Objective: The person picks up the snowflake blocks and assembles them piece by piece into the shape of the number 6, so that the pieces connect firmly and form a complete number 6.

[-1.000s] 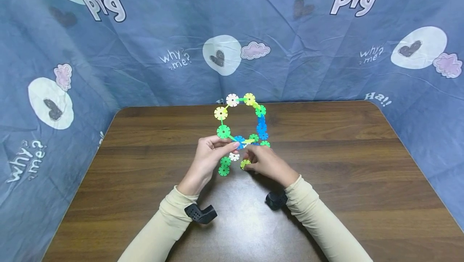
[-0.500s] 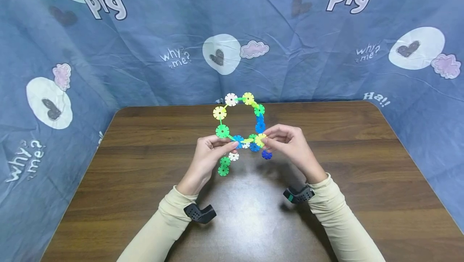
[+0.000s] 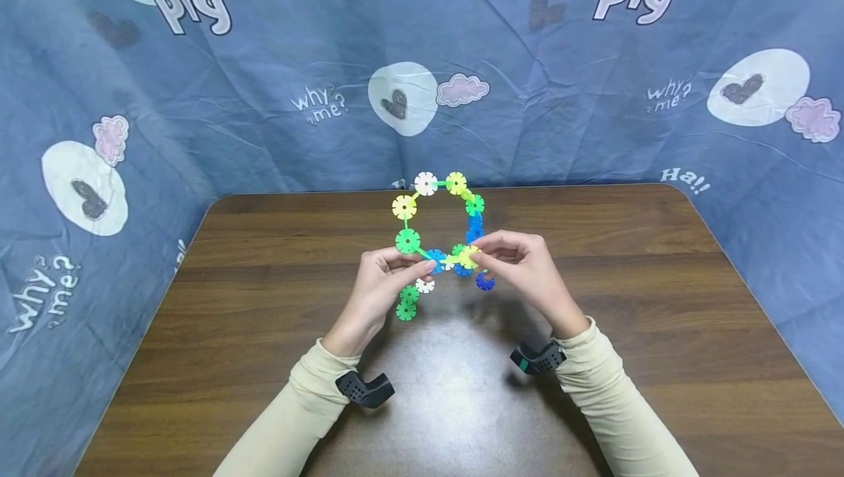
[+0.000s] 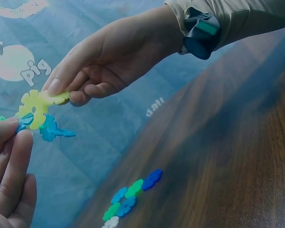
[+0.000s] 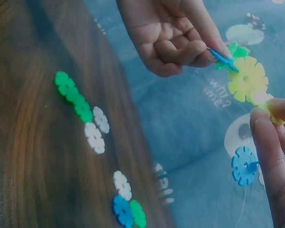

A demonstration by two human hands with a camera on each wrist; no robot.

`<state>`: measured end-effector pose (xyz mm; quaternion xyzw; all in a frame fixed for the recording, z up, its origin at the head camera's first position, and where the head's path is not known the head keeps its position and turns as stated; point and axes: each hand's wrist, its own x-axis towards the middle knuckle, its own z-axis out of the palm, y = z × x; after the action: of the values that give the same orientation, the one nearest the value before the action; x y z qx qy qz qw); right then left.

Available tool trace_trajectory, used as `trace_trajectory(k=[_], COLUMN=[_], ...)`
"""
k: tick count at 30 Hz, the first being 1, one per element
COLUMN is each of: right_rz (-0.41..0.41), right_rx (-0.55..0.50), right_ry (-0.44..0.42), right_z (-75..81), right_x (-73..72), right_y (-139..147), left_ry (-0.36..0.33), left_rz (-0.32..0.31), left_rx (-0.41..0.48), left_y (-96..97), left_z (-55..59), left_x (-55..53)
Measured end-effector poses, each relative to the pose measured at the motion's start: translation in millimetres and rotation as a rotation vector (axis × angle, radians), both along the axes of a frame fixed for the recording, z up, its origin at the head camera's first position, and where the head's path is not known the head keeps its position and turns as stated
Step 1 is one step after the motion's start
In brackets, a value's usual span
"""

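A chain of notched snowflake discs (image 3: 407, 241) in white, yellow, green and blue stands raised as a loop above the table. With thumb and fingers my left hand (image 3: 385, 286) pinches a blue disc (image 3: 435, 259) at the chain's lower part; a yellow disc (image 5: 248, 78) is slotted onto it. My right hand (image 3: 524, 264) pinches another yellow disc (image 4: 59, 97), which touches that yellow one at its edge. Whether their slots interlock fully is hidden by the fingers. A blue disc (image 5: 244, 166) of the chain hangs close by my right fingers.
Loose discs lie on the wooden table (image 3: 264, 279) beneath the hands: green ones (image 5: 73, 97), white ones (image 5: 95, 137), a dark blue one (image 4: 152, 179) and several others. A blue printed cloth (image 3: 264, 96) hangs behind the table.
My right hand picked up a yellow disc from the table, raised it to the chain's lower part and then shifted slightly left. My left hand has stayed nearly still with the blue disc.
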<state>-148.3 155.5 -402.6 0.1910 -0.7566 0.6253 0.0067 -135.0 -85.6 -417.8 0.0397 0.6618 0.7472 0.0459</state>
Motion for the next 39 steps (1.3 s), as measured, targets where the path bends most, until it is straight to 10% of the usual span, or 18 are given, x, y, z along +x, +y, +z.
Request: trace_trajectory(k=[39], right_rz=[0.106], right_rx=[-0.121], right_ry=[-0.182], right_z=[8.3], right_x=[-10.4], right_y=[-2.0], left_ry=[0.005], left_rz=[0.032], left_rx=[0.019], left_y=[-1.9], left_z=[15.3], left_x=[-9.6])
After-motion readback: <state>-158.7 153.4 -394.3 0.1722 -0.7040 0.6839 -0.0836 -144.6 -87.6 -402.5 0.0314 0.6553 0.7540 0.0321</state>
